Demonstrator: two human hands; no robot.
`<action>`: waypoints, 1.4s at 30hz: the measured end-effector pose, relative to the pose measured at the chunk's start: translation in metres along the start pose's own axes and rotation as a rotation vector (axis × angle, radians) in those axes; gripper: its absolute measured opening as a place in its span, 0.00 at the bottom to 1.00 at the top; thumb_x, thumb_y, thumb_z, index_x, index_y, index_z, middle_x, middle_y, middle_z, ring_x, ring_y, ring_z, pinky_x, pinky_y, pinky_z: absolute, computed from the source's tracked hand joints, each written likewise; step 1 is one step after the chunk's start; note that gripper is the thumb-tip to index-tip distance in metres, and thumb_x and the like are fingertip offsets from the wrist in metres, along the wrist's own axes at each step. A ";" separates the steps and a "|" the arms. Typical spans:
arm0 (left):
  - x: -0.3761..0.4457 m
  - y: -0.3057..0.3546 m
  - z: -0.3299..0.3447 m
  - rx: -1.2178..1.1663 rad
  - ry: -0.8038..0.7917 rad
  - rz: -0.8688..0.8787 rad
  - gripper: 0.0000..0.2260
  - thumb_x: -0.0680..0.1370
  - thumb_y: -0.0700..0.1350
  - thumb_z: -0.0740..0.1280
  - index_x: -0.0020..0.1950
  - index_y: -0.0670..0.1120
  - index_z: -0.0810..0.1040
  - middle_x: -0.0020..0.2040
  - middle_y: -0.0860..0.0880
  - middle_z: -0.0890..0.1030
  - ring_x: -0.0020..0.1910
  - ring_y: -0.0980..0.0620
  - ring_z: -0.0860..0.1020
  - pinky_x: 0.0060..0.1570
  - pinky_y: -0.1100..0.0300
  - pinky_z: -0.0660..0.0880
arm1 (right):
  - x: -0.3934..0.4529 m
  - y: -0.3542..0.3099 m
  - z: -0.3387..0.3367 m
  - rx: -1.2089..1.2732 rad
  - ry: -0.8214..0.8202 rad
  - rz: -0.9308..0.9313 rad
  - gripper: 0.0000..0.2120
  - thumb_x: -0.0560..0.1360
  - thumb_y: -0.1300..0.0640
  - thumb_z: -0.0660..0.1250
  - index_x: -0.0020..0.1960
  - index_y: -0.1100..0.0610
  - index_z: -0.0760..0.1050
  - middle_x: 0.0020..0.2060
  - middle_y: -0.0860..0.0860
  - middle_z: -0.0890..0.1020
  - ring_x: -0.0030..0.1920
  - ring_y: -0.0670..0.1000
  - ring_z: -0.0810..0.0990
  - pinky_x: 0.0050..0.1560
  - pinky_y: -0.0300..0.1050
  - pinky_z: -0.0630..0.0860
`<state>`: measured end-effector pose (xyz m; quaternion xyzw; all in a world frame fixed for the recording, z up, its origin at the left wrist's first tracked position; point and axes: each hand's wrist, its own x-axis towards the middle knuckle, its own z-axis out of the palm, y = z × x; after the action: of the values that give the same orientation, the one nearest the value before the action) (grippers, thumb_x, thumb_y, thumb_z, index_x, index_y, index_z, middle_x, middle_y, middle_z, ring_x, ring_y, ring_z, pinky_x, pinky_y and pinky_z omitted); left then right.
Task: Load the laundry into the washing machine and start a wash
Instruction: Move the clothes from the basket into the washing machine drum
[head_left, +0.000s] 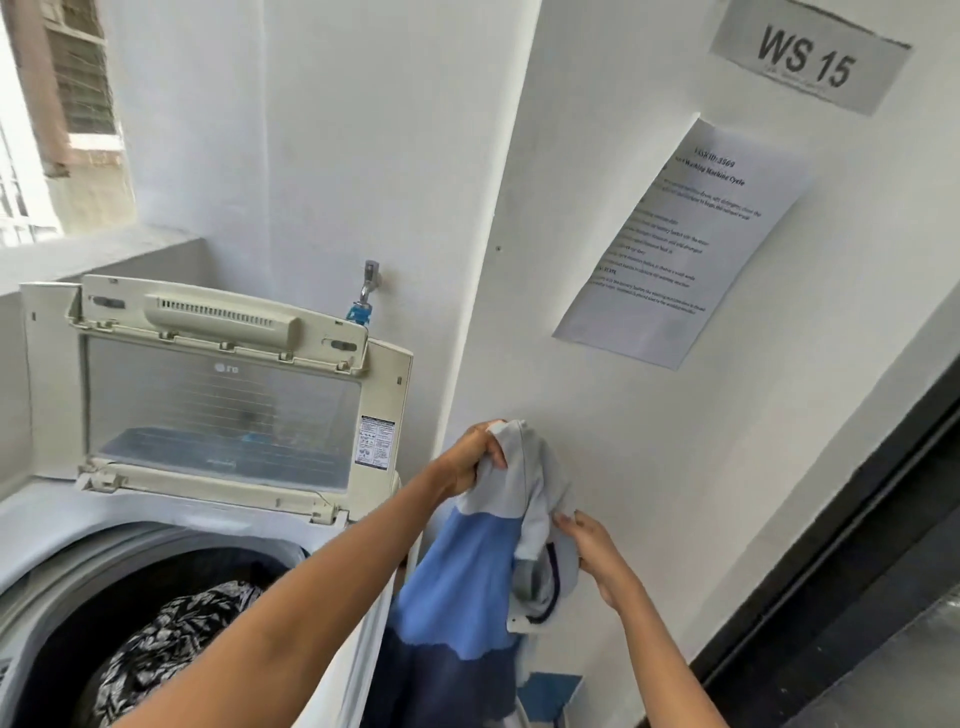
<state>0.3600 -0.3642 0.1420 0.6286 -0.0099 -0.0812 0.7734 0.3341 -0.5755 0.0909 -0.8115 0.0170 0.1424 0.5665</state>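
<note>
I hold a grey and blue shirt (467, 582) up beside the wall, just right of the washing machine (171, 525). My left hand (470, 457) grips its top edge in a fist; my right hand (592, 551) pinches the fabric lower down. The lid (228, 400) stands open and a black-and-white patterned garment (171, 634) already lies in the drum. This shirt has yet to go in, and closing the lid and starting the wash are still left.

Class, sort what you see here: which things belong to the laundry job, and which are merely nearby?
Job: washing machine; its raised lid; patterned laundry in the drum; colour-block shirt, gripped by left hand and right hand.

Nearby: WS 15 sign; window.
</note>
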 end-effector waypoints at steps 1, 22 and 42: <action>0.000 0.002 -0.003 0.033 0.032 0.021 0.20 0.64 0.23 0.55 0.41 0.45 0.76 0.38 0.47 0.75 0.42 0.48 0.73 0.38 0.59 0.71 | 0.000 -0.006 0.000 0.060 0.006 -0.012 0.09 0.78 0.53 0.64 0.50 0.57 0.78 0.47 0.54 0.82 0.48 0.52 0.80 0.51 0.45 0.75; -0.003 0.070 0.011 1.089 -0.187 0.420 0.11 0.73 0.41 0.72 0.53 0.38 0.80 0.48 0.41 0.80 0.46 0.48 0.76 0.49 0.56 0.70 | -0.016 -0.107 -0.005 -0.331 0.147 -0.482 0.19 0.68 0.54 0.76 0.52 0.54 0.69 0.42 0.44 0.75 0.42 0.43 0.73 0.42 0.37 0.69; -0.007 0.075 -0.023 1.051 -0.401 -0.094 0.30 0.75 0.49 0.70 0.74 0.50 0.62 0.65 0.45 0.73 0.64 0.47 0.70 0.68 0.54 0.63 | -0.003 -0.149 -0.002 0.163 0.371 -0.231 0.09 0.77 0.63 0.56 0.49 0.64 0.74 0.44 0.62 0.80 0.43 0.60 0.80 0.42 0.54 0.81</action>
<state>0.3645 -0.3257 0.2110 0.9012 -0.1680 -0.2176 0.3350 0.3599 -0.5243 0.2282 -0.7718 0.0394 -0.0771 0.6300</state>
